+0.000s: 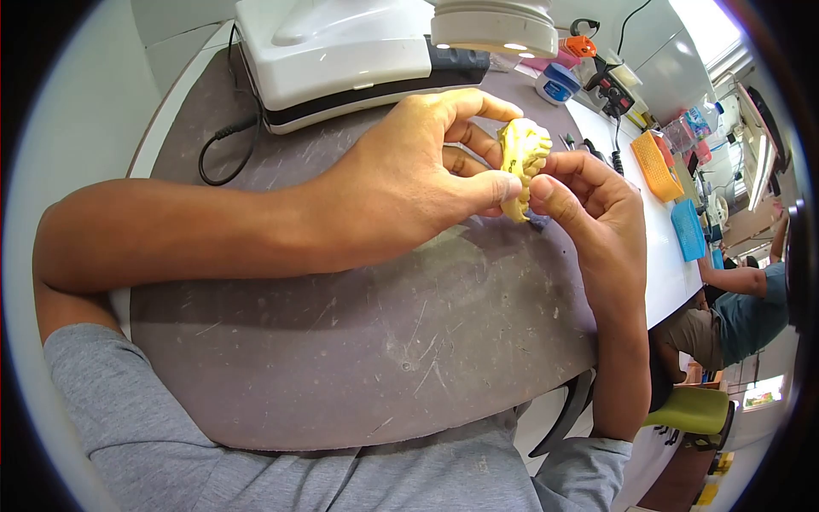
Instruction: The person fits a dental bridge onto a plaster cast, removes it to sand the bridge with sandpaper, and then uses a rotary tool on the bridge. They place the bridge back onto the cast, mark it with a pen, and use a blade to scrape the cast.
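Note:
A yellow dental cast (517, 162) with tooth shapes along its right side is held up over the grey work mat (409, 358), and a small dark mark shows on its face. My left hand (418, 158) grips the cast from the left, thumb low on it and fingers at its top and back. On the other side, my right hand (593, 205) has thumb and fingers pinched at the cast's toothed edge. Just below the cast, a dark blue piece (538, 221) shows partly on the mat.
A white machine (341, 60) with a black cable (205, 162) stands at the back left. A white lamp head (495, 30) hangs above. Right of the mat are a blue-lidded jar (558, 84), an orange basket (655, 168) and a blue basket (688, 230). Another person (751, 311) sits at far right.

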Available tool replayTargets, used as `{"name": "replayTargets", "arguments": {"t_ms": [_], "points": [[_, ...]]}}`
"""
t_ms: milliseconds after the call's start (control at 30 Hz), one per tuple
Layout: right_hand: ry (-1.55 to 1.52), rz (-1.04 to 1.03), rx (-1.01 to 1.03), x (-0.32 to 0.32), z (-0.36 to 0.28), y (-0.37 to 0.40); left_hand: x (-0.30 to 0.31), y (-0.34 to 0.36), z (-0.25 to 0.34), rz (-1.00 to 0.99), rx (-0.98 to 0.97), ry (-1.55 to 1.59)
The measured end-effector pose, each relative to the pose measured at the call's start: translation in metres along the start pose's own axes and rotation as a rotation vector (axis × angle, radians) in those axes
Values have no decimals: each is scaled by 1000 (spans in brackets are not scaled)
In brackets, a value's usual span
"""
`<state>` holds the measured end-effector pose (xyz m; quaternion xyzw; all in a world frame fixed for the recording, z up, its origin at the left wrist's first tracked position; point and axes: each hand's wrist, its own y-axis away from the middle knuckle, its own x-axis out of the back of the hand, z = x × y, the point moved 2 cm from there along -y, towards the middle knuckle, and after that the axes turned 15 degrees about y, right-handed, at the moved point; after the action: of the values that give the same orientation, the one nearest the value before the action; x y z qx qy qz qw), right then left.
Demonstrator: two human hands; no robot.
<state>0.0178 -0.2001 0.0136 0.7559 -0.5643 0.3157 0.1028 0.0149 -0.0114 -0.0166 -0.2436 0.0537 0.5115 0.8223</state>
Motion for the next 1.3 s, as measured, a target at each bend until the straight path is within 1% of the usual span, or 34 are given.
{"name": "replayTargets", "arguments": {"t_ms": [333,433,533,667,733,767,833,867,933,967,1033,1167,1233,1267,1300], "points": [[44,11,56,-1,4,-3,1,0,-3,21,-9,-21],[92,-44,21,3,4,-4,1,-1,-4,21,-30,-58],[80,-44,18,4,6,-4,2,-2,-4,27,-15,-80],[47,-28,36,2,5,-2,1,10,27,-54,-15,0],[35,-21,37,1,4,-2,1,7,33,-24,171,51],[26,-14,41,1,4,-2,2,8,29,-25,172,50],[26,-11,41,1,5,-2,2,11,21,-63,-19,-9],[27,-10,41,1,5,-2,-6,10,27,-64,-20,-10],[30,-9,40,2,6,-2,-24,5,39,178,234,-236],[33,-8,40,2,6,-2,-16,7,33,178,233,-236],[41,-8,38,2,6,-2,1,11,21,-59,-10,-1],[42,-9,44,1,6,-1,-7,11,26,-57,-11,31],[51,-10,48,1,5,-2,-24,6,40,181,247,-215],[59,-11,52,1,5,-2,-16,8,34,181,248,-214],[60,-10,51,1,5,-2,-7,9,27,60,119,-103]]}}
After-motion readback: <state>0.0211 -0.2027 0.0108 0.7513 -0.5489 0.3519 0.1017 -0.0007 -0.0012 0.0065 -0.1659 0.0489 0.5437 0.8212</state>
